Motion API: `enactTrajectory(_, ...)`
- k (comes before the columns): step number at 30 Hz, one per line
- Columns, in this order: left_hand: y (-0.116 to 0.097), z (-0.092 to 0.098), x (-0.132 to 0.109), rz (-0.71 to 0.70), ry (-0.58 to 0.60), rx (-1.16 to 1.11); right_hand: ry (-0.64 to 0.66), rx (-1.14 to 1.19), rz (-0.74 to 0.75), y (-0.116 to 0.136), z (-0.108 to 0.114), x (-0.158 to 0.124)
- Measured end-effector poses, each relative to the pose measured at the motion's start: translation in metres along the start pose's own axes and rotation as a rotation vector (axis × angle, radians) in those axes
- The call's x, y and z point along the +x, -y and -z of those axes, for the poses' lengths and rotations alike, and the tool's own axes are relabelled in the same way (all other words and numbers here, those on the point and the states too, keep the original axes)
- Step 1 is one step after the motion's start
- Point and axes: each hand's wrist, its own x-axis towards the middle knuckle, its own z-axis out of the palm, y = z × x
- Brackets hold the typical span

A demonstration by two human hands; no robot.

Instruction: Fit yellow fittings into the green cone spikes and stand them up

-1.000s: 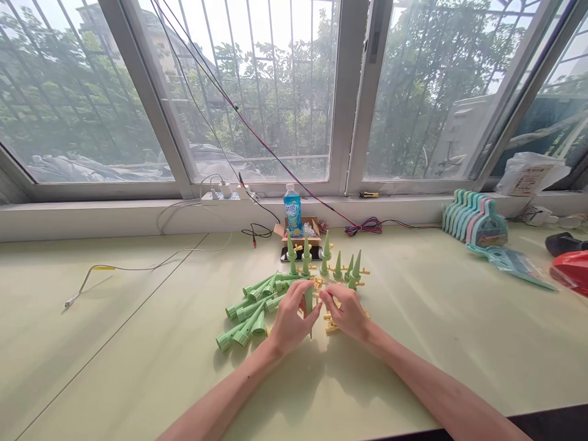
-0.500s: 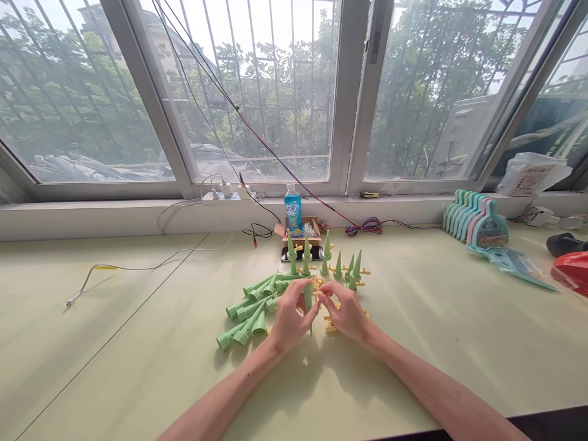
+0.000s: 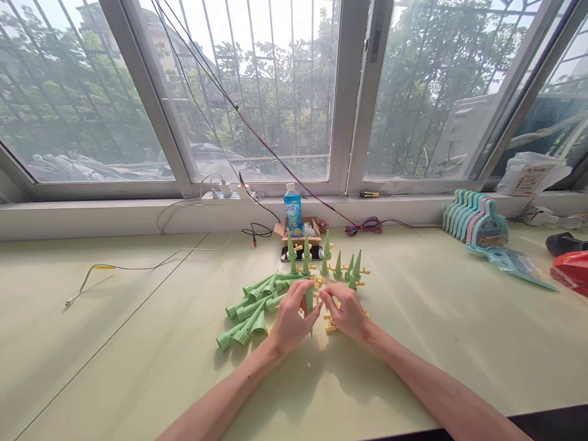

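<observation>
We hold a tip-down green plastic cone in our left hand, inward of the table's near edge, right hand pinched narrow, contents unclear, likely part-fitting, calling for steady alignment next.

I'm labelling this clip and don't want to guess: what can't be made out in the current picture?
All in the head view:
- Part of the green cone: hidden by the left hand holding it.
- Anything the right hand may pinch: too small, and screened by its fingers.
- How many yellow pieces there are: partly covered by the right hand.
- The red object's full shape: cut off by the right edge.
</observation>
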Motion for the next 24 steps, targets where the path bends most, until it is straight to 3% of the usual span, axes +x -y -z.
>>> enactTrajectory(24,-0.0008,0.0,-0.0002,-0.001,0.025,-0.03,-0.045,0.019,-0.019,-0.0001,-0.0019,0.0004)
